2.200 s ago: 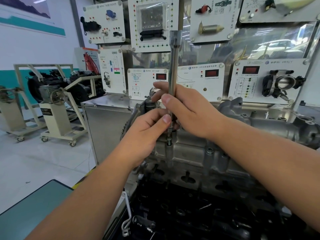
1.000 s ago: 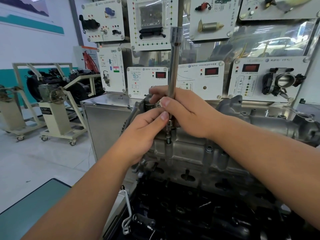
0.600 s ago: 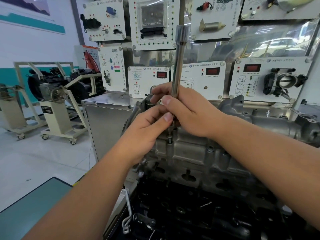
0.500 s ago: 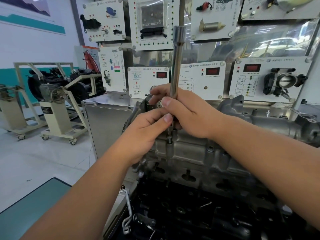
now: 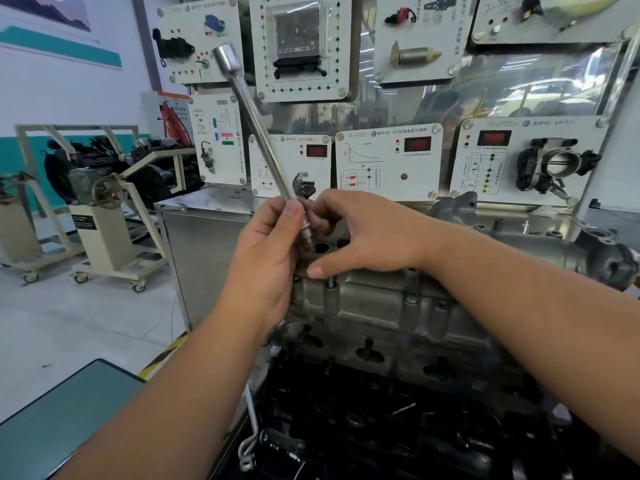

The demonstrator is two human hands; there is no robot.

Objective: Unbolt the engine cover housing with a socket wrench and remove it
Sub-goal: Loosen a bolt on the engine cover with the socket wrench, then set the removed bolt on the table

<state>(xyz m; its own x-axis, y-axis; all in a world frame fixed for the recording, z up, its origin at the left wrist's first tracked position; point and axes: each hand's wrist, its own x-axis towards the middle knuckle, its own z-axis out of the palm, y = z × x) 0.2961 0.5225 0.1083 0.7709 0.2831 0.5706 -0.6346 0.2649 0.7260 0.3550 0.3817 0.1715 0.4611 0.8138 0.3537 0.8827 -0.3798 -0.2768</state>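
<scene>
The silver engine cover housing (image 5: pixel 398 306) lies across the middle of the view on top of the dark engine. My left hand (image 5: pixel 266 258) grips the lower end of a long socket wrench (image 5: pixel 256 123), which leans up and to the left, its tip just above a round hole in the housing's left end. My right hand (image 5: pixel 374 233) is off the tool, with its thumb resting on the housing edge and its fingers curved beside the wrench tip. A bolt (image 5: pixel 330 282) stands up just under that thumb. Another bolt head (image 5: pixel 410 299) sits further right.
White training panels (image 5: pixel 388 161) with sensors and a throttle body (image 5: pixel 557 164) stand right behind the engine. A steel cabinet (image 5: pixel 204 247) is at the left. Engine stands on wheels (image 5: pixel 104 216) fill the far left floor. A teal surface (image 5: pixel 59 420) lies at the lower left.
The wrench stood upright on the bolt with both hands round it. Now it is lifted off and tilted to the upper left in my left hand alone, and my right hand has let go.
</scene>
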